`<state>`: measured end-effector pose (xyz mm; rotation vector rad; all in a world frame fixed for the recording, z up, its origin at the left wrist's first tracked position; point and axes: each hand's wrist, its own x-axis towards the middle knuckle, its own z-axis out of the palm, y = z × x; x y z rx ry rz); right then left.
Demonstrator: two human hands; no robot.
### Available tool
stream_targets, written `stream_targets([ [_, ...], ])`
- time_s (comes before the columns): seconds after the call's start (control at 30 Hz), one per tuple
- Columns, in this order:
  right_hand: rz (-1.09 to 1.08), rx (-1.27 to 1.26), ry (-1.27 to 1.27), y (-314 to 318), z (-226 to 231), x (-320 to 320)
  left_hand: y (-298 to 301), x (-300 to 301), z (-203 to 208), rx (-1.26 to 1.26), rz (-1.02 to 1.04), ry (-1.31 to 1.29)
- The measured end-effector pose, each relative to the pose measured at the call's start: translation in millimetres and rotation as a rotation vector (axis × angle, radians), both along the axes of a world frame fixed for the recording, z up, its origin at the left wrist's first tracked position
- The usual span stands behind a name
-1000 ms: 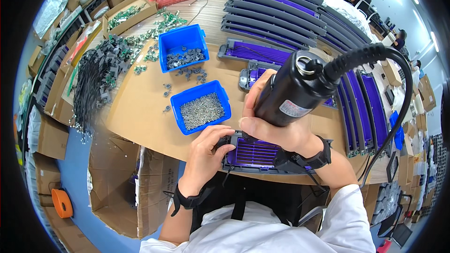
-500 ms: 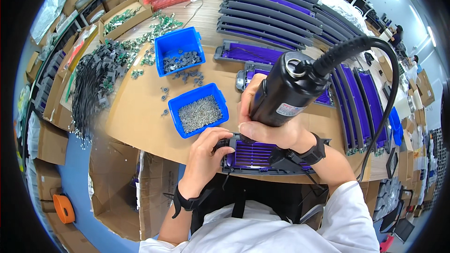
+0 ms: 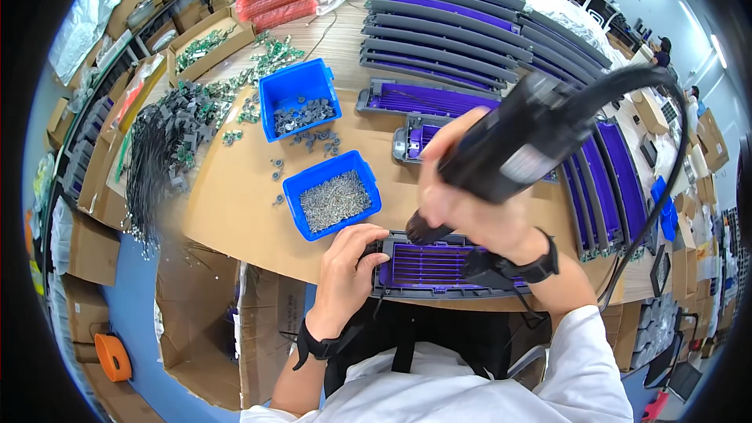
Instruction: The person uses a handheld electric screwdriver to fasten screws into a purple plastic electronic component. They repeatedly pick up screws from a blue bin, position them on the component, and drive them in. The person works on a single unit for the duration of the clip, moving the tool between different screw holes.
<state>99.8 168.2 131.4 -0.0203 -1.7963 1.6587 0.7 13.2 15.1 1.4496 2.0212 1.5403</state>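
My right hand point(image 3: 474, 218) is wrapped round a black corded electric screwdriver point(image 3: 509, 153), which is tilted, smeared by motion, with its nose above the panel. Below it, along the table's near edge, lies a grey frame panel with purple slats point(image 3: 427, 266). My left hand point(image 3: 345, 262) grips this panel's left end between thumb and fingers. Farther off, a blue bin of small screws point(image 3: 291, 207) stands beyond my left hand. Behind that is a second blue bin point(image 3: 286, 82) holding small dark grey parts; several more lie loose around it.
Stacked grey and purple panels point(image 3: 446, 31) fill the far side, with more point(image 3: 623, 180) on the right. Green circuit boards point(image 3: 274, 59) and a bundle of black wires point(image 3: 149, 164) lie left. The screwdriver's cable point(image 3: 681, 133) loops down on the right. An open cardboard box point(image 3: 196, 321) stands below the table.
My right hand has drawn the screwdriver up off the panel's left end and tilted its body to the right. My left hand keeps its hold on the panel.
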Motion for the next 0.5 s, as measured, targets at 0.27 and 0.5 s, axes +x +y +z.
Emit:
stream_targets([
  [0.27,0.027,0.57,-0.551,25,7,-12,-3,0,-8,0.025,0.032,0.036],
  [0.5,0.327,0.658,-0.82,30,-29,-22,-3,8,-8,-0.059,0.1,-0.285],
])
